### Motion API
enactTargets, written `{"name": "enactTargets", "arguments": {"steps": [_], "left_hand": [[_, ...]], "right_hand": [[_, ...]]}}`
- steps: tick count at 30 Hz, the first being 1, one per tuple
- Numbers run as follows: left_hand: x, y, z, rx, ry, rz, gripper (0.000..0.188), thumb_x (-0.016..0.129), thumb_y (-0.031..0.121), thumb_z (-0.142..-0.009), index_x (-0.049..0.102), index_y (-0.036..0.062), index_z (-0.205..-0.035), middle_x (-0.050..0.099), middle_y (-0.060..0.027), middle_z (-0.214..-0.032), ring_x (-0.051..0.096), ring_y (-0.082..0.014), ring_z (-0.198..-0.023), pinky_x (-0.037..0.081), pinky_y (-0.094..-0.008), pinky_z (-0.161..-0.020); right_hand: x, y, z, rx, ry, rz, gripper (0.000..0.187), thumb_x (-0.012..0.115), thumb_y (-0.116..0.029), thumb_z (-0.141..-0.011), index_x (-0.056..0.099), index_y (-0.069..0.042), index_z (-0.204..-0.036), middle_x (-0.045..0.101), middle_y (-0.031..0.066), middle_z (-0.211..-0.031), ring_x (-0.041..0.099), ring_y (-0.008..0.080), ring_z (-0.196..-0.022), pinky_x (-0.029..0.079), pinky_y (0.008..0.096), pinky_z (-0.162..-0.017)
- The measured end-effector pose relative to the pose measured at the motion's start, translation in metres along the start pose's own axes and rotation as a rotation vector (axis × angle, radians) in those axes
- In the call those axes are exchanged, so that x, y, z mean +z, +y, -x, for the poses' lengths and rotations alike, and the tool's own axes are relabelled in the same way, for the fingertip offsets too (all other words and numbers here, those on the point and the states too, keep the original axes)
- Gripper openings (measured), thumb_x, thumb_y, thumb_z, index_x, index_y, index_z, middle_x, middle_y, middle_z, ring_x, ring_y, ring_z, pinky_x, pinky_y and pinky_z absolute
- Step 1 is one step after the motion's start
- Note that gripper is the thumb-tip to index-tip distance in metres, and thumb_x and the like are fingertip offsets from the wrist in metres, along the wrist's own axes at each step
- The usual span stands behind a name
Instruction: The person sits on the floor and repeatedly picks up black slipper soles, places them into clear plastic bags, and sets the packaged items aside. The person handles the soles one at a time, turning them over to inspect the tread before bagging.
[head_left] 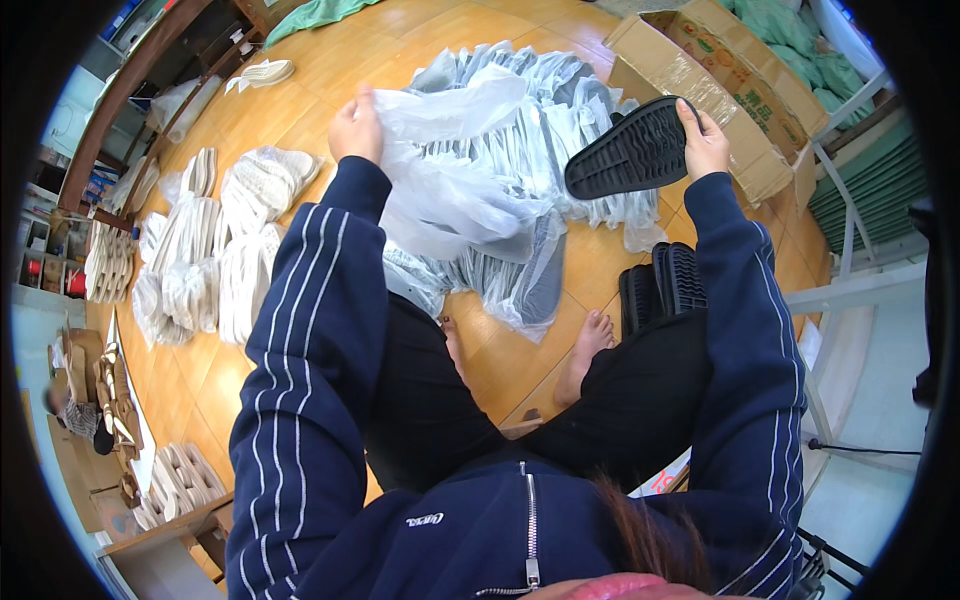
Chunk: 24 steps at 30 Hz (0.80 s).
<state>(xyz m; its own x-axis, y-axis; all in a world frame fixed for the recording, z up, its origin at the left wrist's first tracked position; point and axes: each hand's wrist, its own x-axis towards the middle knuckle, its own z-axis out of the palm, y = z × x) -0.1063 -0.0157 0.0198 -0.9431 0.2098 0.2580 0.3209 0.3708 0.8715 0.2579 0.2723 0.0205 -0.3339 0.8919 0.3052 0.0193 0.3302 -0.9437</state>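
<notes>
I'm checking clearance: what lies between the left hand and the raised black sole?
The head view shows translucent plastic held by the left hand, with a wrapped heap below.

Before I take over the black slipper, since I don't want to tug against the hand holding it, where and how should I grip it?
I'd take the black slipper by its lower-left end, coming from the left, thumb on the ribbed face, fingers behind. The right hand grips the opposite, upper-right end, leaving that broad, rounded end free.

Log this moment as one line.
left hand: holding translucent plastic bag | right hand: gripping black treaded footwear | ahead: plastic-wrapped pile | right: cardboard box
</notes>
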Motion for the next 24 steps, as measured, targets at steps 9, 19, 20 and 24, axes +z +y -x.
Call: {"name": "enactTargets", "arguments": {"steps": [9, 19, 20, 24], "left_hand": [[0.017, 0.081, 0.092, 0.736, -0.719, 0.188, 0.024, 0.067, 0.028, -0.089, 0.071, 0.0042, -0.092, 0.071, -0.013, -0.088, 0.065, -0.0201, -0.075, 0.05, -0.0315, -0.072], [0.013, 0.091, 0.109, 0.294, -1.353, 0.274, 0.028, 0.064, 0.03, -0.093, 0.067, 0.0025, -0.095, 0.062, 0.0023, -0.088, 0.053, -0.0055, -0.087, 0.041, -0.0234, -0.081], [0.017, 0.084, 0.106, 0.237, -1.295, 0.318, 0.028, 0.063, 0.03, -0.094, 0.066, 0.0022, -0.096, 0.063, 0.0027, -0.089, 0.053, -0.0053, -0.088, 0.041, -0.0232, -0.082], [0.026, 0.069, 0.092, 0.078, -0.987, 0.594, 0.025, 0.061, 0.027, -0.095, 0.066, 0.0026, -0.102, 0.064, 0.0021, -0.098, 0.054, -0.0058, -0.093, 0.039, -0.0232, -0.087]], "right_hand": [[0.048, -0.079, 0.045, 0.296, -0.463, -0.449, 0.029, 0.068, -0.025, -0.091, 0.069, 0.0, -0.105, 0.07, 0.0024, -0.093, 0.064, 0.0079, -0.078, 0.049, 0.0208, -0.073], [0.066, -0.072, 0.049, 0.272, -0.355, -0.461, 0.035, 0.067, -0.029, -0.092, 0.064, -0.001, -0.113, 0.067, 0.0046, -0.103, 0.062, 0.0104, -0.093, 0.049, 0.0243, -0.08], [0.068, -0.073, 0.05, 0.251, -0.315, -0.518, 0.037, 0.066, -0.03, -0.092, 0.062, -0.001, -0.115, 0.066, 0.0054, -0.106, 0.061, 0.0111, -0.096, 0.049, 0.0252, -0.081], [0.064, -0.072, 0.053, 0.304, -0.26, -0.323, 0.036, 0.061, -0.027, -0.096, 0.057, -0.001, -0.12, 0.064, 0.0081, -0.112, 0.061, 0.0149, -0.101, 0.05, 0.0289, -0.084]]}}
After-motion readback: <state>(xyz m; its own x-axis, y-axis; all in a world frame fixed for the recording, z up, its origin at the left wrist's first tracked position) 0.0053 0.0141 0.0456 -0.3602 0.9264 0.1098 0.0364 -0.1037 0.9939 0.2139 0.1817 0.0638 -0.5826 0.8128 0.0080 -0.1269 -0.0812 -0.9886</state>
